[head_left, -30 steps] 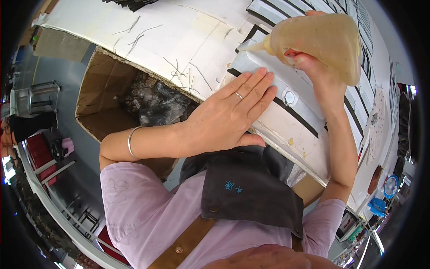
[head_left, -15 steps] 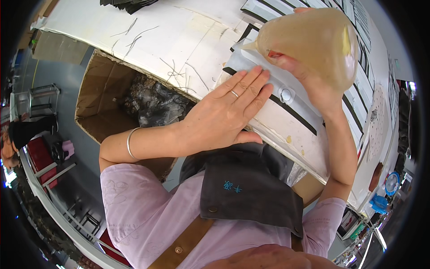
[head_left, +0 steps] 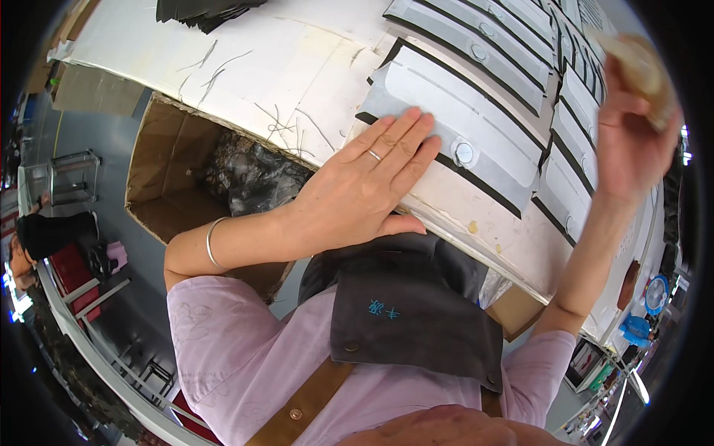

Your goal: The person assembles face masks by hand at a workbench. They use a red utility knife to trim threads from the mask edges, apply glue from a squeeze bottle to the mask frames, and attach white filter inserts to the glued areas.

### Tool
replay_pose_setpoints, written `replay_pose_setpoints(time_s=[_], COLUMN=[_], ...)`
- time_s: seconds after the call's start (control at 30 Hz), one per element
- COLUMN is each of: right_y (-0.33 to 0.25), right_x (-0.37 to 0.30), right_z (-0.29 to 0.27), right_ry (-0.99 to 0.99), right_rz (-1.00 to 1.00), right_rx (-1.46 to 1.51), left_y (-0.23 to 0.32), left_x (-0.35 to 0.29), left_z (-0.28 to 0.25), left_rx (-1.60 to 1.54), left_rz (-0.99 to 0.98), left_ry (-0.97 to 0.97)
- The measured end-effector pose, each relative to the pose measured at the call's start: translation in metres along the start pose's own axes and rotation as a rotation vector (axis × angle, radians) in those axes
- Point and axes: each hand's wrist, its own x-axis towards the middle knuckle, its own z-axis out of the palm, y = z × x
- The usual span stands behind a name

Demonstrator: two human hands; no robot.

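My left hand (head_left: 379,175) lies flat, fingers stretched, its fingertips on the near edge of a pale grey panel with black borders (head_left: 476,119). Near that panel's front edge sits a round, shiny disc (head_left: 464,153). Over at the far right, my right hand (head_left: 632,149) is raised with its fingers wrapped round a translucent, yellowish squeeze bottle (head_left: 638,67). Bottle and hand are smeared by motion. Similar black-edged panels (head_left: 513,63), with discs of their own, lie in rows behind and to the right.
A white worktable (head_left: 260,67) carries loose black threads (head_left: 286,130) and a stack of black pieces (head_left: 204,11) at the back. Below its left edge stands an open cardboard box (head_left: 163,156) holding crumpled dark plastic. A blue fan (head_left: 657,293) is at far right.
My right hand has swung the squeeze bottle away from above the near panel to the far right, uncovering the panel. My left hand has stayed nearly in place.
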Motion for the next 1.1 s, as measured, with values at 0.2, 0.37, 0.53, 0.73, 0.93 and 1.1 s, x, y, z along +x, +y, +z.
replay_pose_setpoints(time_s=[0.2, 0.37, 0.53, 0.73, 0.93, 1.1], right_y=[-0.059, -0.045, -0.026, -0.019, -0.004, -0.016], right_x=[-0.066, -0.138, -0.159, -0.165, -0.166, -0.153], right_z=[-0.038, -0.068, -0.08, -0.085, -0.091, -0.096], right_ry=[0.211, 0.22, 0.197, 0.079, 0.042, -0.206], right_rz=[-0.269, -0.206, -0.184, -0.159, -0.213, -0.32], right_rx=[-0.449, -1.04, -1.049, -1.017, -0.941, -1.067], left_y=[0.002, 0.007, 0.035, 0.054, 0.057, 0.058], left_x=[0.004, 0.013, 0.037, 0.069, 0.076, 0.075], left_z=[-0.006, -0.006, 0.004, 0.027, 0.034, 0.032], left_rx=[0.047, 0.124, 0.063, -0.067, -0.111, -0.111], left_rz=[-0.02, 0.032, 0.202, 0.302, 0.289, 0.28], left_ry=[-0.055, 0.0, -0.035, -0.1, -0.13, -0.138])
